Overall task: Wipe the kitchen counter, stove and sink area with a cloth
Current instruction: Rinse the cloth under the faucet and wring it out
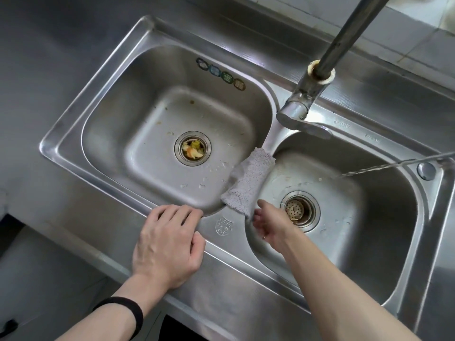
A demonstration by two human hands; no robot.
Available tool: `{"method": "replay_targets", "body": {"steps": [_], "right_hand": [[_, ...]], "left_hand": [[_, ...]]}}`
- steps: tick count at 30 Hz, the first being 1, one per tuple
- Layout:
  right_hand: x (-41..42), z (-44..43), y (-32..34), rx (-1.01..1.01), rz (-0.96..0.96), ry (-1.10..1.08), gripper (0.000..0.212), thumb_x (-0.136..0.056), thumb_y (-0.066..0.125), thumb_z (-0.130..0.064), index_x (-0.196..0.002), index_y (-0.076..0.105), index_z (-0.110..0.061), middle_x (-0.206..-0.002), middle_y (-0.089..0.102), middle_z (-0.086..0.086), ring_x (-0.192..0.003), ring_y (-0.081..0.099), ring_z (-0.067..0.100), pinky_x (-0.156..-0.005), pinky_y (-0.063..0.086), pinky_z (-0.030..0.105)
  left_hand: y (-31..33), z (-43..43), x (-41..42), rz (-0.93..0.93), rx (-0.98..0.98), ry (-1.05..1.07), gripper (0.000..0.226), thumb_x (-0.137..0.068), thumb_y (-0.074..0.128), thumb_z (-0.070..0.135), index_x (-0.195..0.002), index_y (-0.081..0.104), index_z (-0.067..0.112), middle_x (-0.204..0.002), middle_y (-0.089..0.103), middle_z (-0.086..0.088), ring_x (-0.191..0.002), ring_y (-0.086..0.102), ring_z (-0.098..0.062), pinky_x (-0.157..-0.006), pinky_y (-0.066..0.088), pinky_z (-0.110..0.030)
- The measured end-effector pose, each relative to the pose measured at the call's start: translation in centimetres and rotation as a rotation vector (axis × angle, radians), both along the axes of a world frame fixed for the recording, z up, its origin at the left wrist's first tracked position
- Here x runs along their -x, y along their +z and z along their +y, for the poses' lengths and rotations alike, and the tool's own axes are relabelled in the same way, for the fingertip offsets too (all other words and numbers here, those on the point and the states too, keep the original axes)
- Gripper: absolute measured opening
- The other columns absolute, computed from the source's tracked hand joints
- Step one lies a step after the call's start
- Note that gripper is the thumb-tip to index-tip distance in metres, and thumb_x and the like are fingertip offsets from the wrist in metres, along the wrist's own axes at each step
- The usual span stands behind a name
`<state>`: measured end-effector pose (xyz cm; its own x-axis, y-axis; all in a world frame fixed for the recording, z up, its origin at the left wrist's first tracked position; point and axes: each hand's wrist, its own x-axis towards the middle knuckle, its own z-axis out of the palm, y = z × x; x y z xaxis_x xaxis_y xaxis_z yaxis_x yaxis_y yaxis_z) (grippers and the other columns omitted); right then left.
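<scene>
A kitchen: steel double sink [73, 153], faucet [305, 94], food scraps [193, 150] in the drain, tiled wall [418, 25].

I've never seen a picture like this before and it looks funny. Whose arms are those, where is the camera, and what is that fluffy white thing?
The arms belong to a person cleaning a kitchen. The camera sits on their head and looks down, so you see what they see. Below is a shiny metal sink with two bowls and a tap behind them. The left hand rests on the sink's front edge. The right hand reaches into the right bowl and pinches a corner of the white cloth. That is your fluffy thing, and it lies over the ridge between the bowls. The left bowl's drain holds food scraps. A thin stream of water comes in from the right.
</scene>
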<state>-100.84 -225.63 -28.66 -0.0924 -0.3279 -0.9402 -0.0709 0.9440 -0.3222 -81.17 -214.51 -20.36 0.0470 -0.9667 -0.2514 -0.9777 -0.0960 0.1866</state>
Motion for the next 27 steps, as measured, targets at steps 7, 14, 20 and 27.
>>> {"method": "replay_targets", "body": {"steps": [7,14,20,27], "right_hand": [[-0.8,-1.4,-0.2,-0.033,-0.113,-0.01,0.042,-0.099,0.054,-0.031,-0.061,0.035,-0.028,-0.044,0.028,-0.01,-0.036,0.017,0.006,-0.035,0.011,0.019],[-0.3,-1.1,0.3,0.069,-0.026,-0.158,0.034,-0.097,0.068,-0.014,-0.069,0.051,-0.019,-0.048,0.036,-0.002,-0.033,0.025,0.007,-0.033,0.017,0.018],[3.9,0.0,3.6,0.398,0.153,-0.24,0.021,-0.096,0.062,-0.014,-0.076,0.063,-0.019,-0.067,0.052,-0.006,-0.054,0.041,0.011,-0.047,0.033,0.024],[6.3,-2.1,10.6,0.746,0.069,-0.215,0.009,-0.094,0.076,-0.02,-0.09,0.079,-0.013,-0.071,0.066,-0.009,-0.065,0.054,0.002,-0.057,0.042,0.019]], "left_hand": [[0.0,0.0,-0.1,-0.004,-0.014,-0.006,0.033,-0.082,0.048,0.028,-0.104,0.071,0.018,-0.099,0.07,0.002,-0.093,0.066,-0.029,-0.097,0.046,-0.043],[0.2,-0.1,0.0,-0.006,-0.019,-0.007,0.037,-0.082,0.047,0.027,-0.107,0.073,0.017,-0.102,0.072,0.001,-0.094,0.067,-0.029,-0.098,0.046,-0.043],[0.3,0.0,0.0,-0.013,-0.011,0.003,0.037,-0.082,0.046,0.027,-0.106,0.072,0.017,-0.101,0.072,0.002,-0.093,0.068,-0.028,-0.098,0.045,-0.043],[0.7,-0.2,0.3,0.032,0.024,0.037,0.043,-0.079,0.043,0.03,-0.104,0.075,0.016,-0.097,0.074,0.002,-0.09,0.072,-0.03,-0.095,0.041,-0.041]]}}
